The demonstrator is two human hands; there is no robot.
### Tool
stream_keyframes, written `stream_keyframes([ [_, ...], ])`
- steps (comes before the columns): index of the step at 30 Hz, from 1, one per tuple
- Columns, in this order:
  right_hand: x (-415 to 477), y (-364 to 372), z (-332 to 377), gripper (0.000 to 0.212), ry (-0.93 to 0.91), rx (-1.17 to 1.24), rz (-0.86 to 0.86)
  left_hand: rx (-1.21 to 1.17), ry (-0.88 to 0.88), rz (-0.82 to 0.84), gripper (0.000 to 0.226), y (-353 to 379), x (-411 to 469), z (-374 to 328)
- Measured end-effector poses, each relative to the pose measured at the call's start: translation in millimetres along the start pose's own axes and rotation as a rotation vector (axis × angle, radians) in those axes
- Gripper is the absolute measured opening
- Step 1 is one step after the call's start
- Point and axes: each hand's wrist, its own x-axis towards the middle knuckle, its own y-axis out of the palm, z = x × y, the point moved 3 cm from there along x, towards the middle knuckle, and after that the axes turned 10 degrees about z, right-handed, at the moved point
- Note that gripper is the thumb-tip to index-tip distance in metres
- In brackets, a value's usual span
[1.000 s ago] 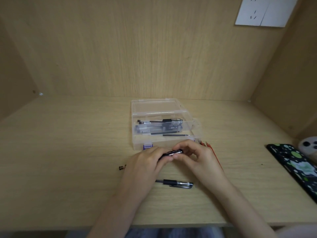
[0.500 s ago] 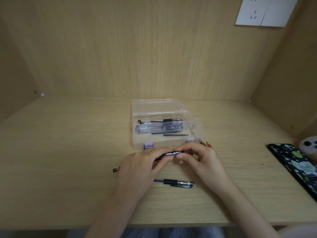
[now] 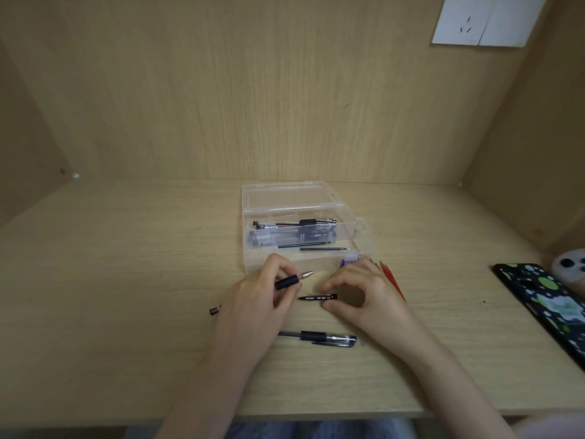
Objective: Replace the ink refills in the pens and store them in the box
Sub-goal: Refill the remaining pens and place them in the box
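Note:
My left hand (image 3: 256, 308) grips an uncapped pen (image 3: 286, 282) by its black grip, metal tip pointing right; its back end pokes out to the left of the hand. My right hand (image 3: 364, 296) curls around the black pen cap (image 3: 318, 297), which sits between thumb and forefinger just above the desk; I cannot tell whether the fingers touch it. A capped pen (image 3: 316, 337) lies on the desk nearer me. Behind the hands a clear plastic box (image 3: 245, 239) stands with its lid open, holding pens and thin refills (image 3: 323, 248).
Red refills (image 3: 392, 280) lie on the desk just right of my right hand. A phone in a black patterned case (image 3: 544, 305) and a white round object (image 3: 569, 267) sit at the right edge. Wooden walls close in the desk; a wall socket (image 3: 487, 20) is at the top right.
The hands, joined on one pen before, have pulled apart. The cap has come off on the right side, and my left hand has drawn the pen body left and up.

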Motion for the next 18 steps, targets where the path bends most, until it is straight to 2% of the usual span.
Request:
stream_keyframes([
  [6,0,-3,6,0.028,0.02,0.168,-0.034,-0.017,0.094,0.016,0.018,2,-1,-2],
  [8,0,-4,8,0.023,0.016,0.232,-0.036,0.0,0.129,0.026,0.016,1,-2,-5],
  [10,1,-3,9,0.009,0.002,0.248,-0.032,0.014,0.162,0.039,0.015,1,-2,-6],
  [13,1,-2,9,0.014,-0.027,0.248,-0.046,-0.008,0.205,0.032,0.014,2,-1,-7],
  [18,0,-4,11,0.011,-0.09,0.237,-0.069,-0.116,0.241,0.038,0.03,3,-1,-4],
])
